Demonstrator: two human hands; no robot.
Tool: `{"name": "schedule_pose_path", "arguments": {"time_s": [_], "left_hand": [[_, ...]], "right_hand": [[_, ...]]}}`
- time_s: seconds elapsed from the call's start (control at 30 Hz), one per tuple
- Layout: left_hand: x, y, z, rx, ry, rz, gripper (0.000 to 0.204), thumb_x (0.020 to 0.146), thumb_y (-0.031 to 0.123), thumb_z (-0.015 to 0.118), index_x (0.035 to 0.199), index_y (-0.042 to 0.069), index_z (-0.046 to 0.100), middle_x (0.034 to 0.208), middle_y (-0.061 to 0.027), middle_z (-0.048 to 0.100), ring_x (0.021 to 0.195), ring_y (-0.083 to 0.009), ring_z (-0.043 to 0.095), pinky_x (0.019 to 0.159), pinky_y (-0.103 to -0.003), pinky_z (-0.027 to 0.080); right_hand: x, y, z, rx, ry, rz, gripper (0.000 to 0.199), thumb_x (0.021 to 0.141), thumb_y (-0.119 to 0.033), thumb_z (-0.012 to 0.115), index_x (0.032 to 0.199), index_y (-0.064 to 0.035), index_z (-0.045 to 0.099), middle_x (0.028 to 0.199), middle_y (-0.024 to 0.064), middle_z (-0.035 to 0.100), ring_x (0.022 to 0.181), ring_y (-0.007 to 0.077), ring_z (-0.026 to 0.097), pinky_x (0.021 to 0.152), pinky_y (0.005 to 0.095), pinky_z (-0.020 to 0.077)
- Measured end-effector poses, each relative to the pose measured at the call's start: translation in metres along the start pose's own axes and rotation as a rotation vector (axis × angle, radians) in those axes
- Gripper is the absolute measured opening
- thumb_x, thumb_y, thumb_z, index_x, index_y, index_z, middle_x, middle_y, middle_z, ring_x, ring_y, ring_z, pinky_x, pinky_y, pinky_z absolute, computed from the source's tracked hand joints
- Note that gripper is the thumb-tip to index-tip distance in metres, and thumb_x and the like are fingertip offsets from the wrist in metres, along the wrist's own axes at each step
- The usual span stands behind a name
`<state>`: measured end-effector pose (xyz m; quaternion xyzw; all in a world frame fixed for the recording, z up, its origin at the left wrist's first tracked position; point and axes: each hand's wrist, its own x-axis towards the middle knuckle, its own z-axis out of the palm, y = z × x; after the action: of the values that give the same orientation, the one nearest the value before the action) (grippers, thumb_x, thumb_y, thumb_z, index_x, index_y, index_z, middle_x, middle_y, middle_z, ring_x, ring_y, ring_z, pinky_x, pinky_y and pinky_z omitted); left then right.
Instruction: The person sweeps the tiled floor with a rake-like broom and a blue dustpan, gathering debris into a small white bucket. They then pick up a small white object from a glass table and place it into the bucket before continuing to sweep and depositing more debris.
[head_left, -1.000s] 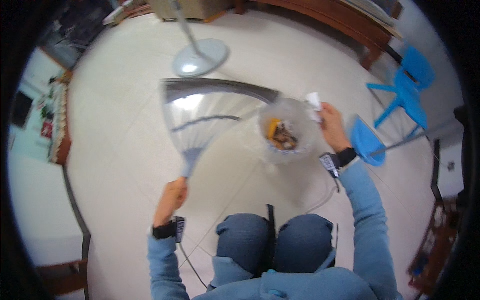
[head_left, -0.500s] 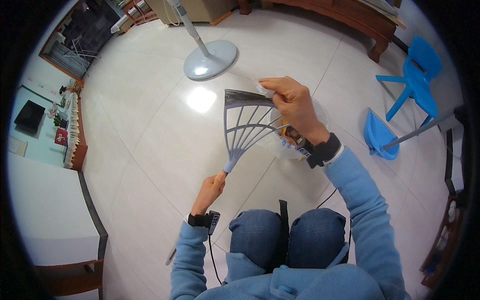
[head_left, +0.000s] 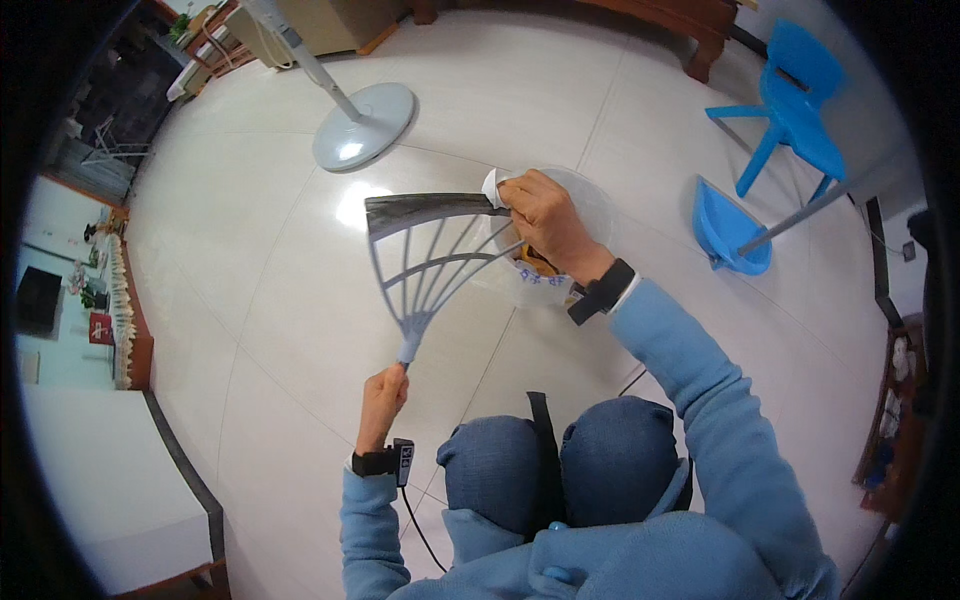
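Observation:
My left hand [head_left: 382, 405] is closed round the handle, just below the fan-shaped grey head of a broom [head_left: 415, 325]. The broom head points away from me, with its strip of dark bristles [head_left: 425, 210] at the far end. At the right end of that strip, my right hand [head_left: 555, 225] pinches a crumpled white tissue [head_left: 494, 187] against the bristles. Beneath the right hand stands a waste bin [head_left: 595, 200] lined with a clear bag, partly hidden by the hand and wrist. Some yellow and dark rubbish [head_left: 537, 262] shows inside it.
A blue dustpan [head_left: 728, 235] with a long grey handle lies to the right, near a small blue chair [head_left: 795, 110]. The round grey base of a stand [head_left: 375, 125] is on the tiled floor ahead. A wooden piece of furniture [head_left: 690, 30] lines the far side.
The broom head has shifted left in view and tilted a little. My right hand stays at the right end of the bristles with the tissue. The whole view has also shifted.

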<state>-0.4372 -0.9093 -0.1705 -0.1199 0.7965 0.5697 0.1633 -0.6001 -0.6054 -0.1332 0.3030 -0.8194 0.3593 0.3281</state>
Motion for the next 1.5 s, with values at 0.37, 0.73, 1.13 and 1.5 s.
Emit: {"name": "schedule_pose_path", "arguments": {"time_s": [0.37,0.73,1.13,1.5], "left_hand": [[-0.019,0.004,-0.022,-0.032,-0.007,0.027,0.052,0.087,0.054,0.042,0.055,0.013,0.038,0.046,0.0069,0.029,0.039,-0.0027,0.024,0.037,-0.021,0.014],[-0.022,0.009,-0.024,-0.043,-0.032,0.036,0.052,0.089,0.055,0.037,0.060,0.012,0.039,0.045,0.0062,0.028,0.037,-0.0039,0.022,0.035,-0.022,0.013],[-0.016,0.035,-0.010,0.359,0.206,0.428,0.026,0.092,0.026,0.043,0.096,0.003,0.053,0.058,-0.0024,0.041,0.052,-0.0110,0.037,0.048,-0.025,0.032],[-0.006,0.029,0.005,0.678,0.400,0.549,0.020,0.087,0.014,0.052,0.104,0.005,0.054,0.060,-0.0085,0.048,0.052,-0.0150,0.048,0.049,-0.028,0.039]], "right_hand": [[-0.082,0.083,-0.015,-0.027,-0.182,0.193,0.015,0.066,0.002,0.053,0.080,0.0006,0.057,0.077,0.0140,0.056,0.077,0.0328,0.051,0.068,0.0398,0.0431],[-0.038,0.079,-0.018,0.146,-0.276,0.075,0.021,0.069,-0.002,0.051,0.087,-0.0021,0.062,0.086,0.0160,0.059,0.084,0.0347,0.052,0.075,0.0398,0.0439],[-0.058,0.084,-0.048,1.212,0.071,1.241,0.031,0.083,0.002,0.046,0.113,0.0017,0.052,0.103,0.0083,0.058,0.091,0.0167,0.059,0.079,0.0277,0.0501],[-0.054,0.083,-0.047,0.679,-0.233,1.022,0.022,0.078,0.000,0.045,0.088,0.0027,0.065,0.083,0.0082,0.064,0.083,0.0118,0.057,0.068,0.0231,0.0462]]}}
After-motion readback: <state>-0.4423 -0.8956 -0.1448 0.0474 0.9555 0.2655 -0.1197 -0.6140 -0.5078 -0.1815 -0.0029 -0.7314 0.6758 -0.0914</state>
